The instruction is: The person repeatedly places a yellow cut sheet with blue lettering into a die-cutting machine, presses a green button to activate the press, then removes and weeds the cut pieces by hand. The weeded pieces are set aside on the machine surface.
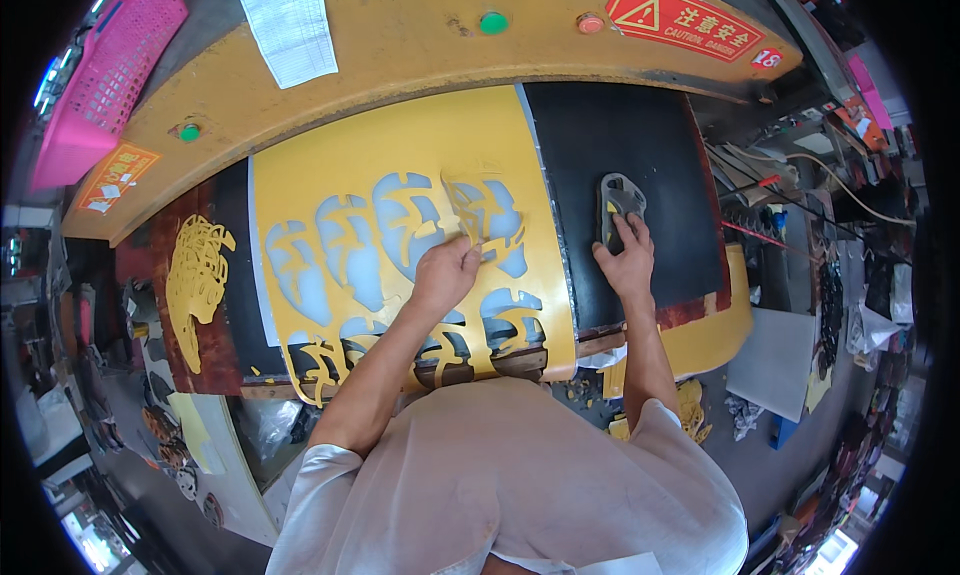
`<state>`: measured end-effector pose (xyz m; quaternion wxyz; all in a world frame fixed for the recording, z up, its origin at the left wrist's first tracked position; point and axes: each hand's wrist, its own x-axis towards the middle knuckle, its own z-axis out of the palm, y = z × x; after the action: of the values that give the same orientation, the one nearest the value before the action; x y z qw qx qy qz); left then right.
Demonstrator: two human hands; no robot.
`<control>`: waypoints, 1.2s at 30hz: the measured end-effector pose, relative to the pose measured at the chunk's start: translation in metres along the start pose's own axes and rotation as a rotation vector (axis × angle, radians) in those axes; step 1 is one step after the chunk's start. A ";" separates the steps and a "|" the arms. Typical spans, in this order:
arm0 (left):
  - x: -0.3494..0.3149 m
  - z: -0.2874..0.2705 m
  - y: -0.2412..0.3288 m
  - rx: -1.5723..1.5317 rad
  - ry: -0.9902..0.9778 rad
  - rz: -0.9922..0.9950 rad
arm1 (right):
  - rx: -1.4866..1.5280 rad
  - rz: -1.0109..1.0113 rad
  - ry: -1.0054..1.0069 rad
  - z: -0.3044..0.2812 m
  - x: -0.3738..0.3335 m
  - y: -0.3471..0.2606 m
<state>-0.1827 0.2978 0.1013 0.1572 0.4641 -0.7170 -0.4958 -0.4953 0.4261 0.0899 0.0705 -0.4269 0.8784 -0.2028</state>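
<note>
A yellow sheet point(400, 125) lies over the work table, with rows of shoe-upper-shaped cut-outs showing a pale layer beneath. My left hand point(447, 275) is closed in a pinch over the cut-outs, holding a thin yellow cut piece point(463, 210) that is partly blurred. To the right, on a black board point(650, 125), stands a grey metal cutting die point(625, 191) with an open top. My right hand point(628, 255) grips its near side with thumb and fingers. At the far left of the table lies a stack of yellow cut pieces point(200, 275).
An ochre machine beam point(400, 35) arches across the far side, bearing a green button point(493, 23), a red button point(590, 23) and a red warning sign point(685, 17). A pink plastic basket point(115, 75) sits at the upper left. Yellow scraps point(690, 410) lie below the table at right.
</note>
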 end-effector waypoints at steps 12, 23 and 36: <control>0.021 -0.001 0.030 0.449 0.038 0.452 | 0.098 -0.550 -0.548 0.065 0.097 -0.238; 0.143 -0.055 -0.044 0.732 0.465 0.280 | 0.419 -0.297 -0.454 0.101 0.103 -0.187; 0.156 -0.056 -0.013 0.821 0.306 0.126 | 1.455 0.285 -0.092 -0.071 -0.002 -0.031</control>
<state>-0.2188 0.1372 0.0798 0.0939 0.5116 -0.8498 -0.0849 -0.4925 0.4317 0.1675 0.3980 -0.1625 0.5651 -0.7041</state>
